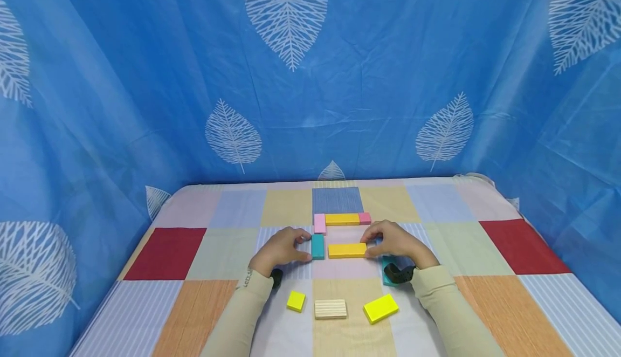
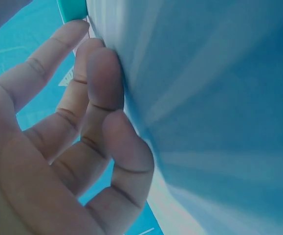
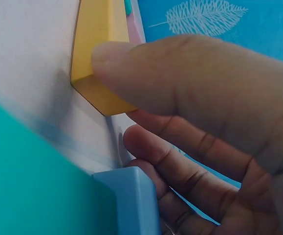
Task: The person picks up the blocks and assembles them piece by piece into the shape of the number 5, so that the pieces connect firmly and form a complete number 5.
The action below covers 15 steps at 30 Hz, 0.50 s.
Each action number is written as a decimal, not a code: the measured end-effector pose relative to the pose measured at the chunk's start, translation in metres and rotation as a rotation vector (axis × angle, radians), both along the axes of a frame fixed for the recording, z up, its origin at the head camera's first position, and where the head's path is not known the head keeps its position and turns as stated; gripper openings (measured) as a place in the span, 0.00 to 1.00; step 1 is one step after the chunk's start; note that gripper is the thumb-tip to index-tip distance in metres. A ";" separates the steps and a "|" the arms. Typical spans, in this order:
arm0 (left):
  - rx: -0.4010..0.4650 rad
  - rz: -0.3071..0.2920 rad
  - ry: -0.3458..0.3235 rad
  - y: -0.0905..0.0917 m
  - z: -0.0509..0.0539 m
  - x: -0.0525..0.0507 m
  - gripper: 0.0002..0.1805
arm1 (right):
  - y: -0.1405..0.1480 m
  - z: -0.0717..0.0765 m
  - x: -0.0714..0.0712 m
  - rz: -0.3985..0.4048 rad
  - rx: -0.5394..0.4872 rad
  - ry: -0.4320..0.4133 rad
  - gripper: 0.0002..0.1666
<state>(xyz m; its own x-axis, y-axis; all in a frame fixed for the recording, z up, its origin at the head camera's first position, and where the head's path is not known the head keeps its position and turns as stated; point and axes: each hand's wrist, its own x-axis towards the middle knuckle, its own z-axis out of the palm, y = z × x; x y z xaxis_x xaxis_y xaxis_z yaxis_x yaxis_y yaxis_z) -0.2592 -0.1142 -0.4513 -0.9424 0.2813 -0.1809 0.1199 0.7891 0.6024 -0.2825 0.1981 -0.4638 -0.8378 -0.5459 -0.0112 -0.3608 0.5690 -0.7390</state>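
A teal block (image 1: pixel 317 247) lies on the patchwork cloth, its long side pointing away from me. My left hand (image 1: pixel 285 249) holds it at the left, forefinger near its far end and thumb near its near end. In the left wrist view a corner of the teal block (image 2: pixel 73 9) meets the forefinger, while the other fingers curl beside the cloth. Just right of it, a long orange-yellow block (image 1: pixel 346 250) lies crosswise. My right hand (image 1: pixel 395 244) pinches its right end, with the thumb (image 3: pixel 114 58) on the near side.
Farther back, a pink block (image 1: pixel 319 223), an orange block (image 1: pixel 342 219) and a darker pink block (image 1: pixel 365 218) adjoin. Another teal block (image 1: pixel 388 276) lies under the right wrist, near a blue block (image 3: pixel 139 200). In front are yellow blocks (image 1: pixel 296 301) (image 1: pixel 380 308) and a wooden one (image 1: pixel 330 309).
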 end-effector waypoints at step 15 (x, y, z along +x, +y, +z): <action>-0.077 0.025 0.019 0.006 0.003 0.004 0.27 | 0.000 -0.001 0.001 -0.023 0.012 -0.005 0.09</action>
